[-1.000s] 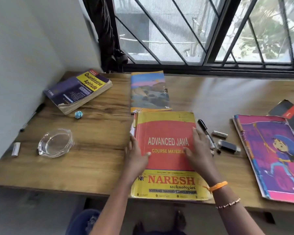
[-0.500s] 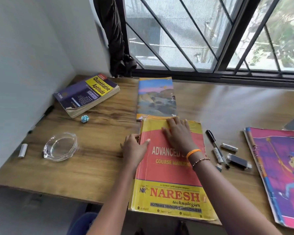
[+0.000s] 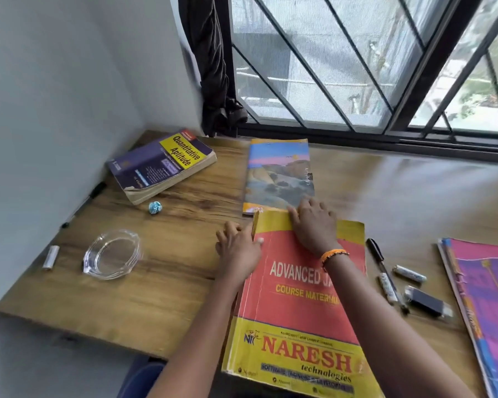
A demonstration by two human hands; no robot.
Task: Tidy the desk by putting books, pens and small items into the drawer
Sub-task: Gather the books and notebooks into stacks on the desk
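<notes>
The left hand (image 3: pixel 237 248) sits at the spine edge of the big red-and-yellow Java book (image 3: pixel 296 300), thumb laid over the cover and fingers curled down along the side, which reads as a grip meant to steady or lift that edge. The right hand (image 3: pixel 314 225) lies flat across the far end of the same cover, fingers extended toward the far edge where it meets the landscape-cover book (image 3: pixel 279 173); it looks to be either pressing the cover down or reaching for the next book to stack, and I cannot tell which. The Java book rests near the front edge of the bench (image 3: pixel 161 282), its near end overhanging that edge, probably drawn toward the person so it can be carried off to the drawer, which is not in view. The landscape-cover book lies just beyond, touching or slightly under the Java book's far end, running toward the back edge by the window. Right of the Java book lie a black marker (image 3: pixel 383 271), a small white cylinder (image 3: pixel 410 274) and a dark USB-like stick (image 3: pixel 427 303), loose and close together. At the right edge a pink illustrated book (image 3: pixel 489 305) runs partly out of view. Toward the back left corner lies the thick aptitude book (image 3: pixel 163 165), with a small blue-white ball (image 3: pixel 155 208) just in front of it. Near the left edge sit a glass ashtray (image 3: pixel 112 258), a small white tube (image 3: pixel 51 257) and a dark pen (image 3: pixel 84 203) against the wall.
</notes>
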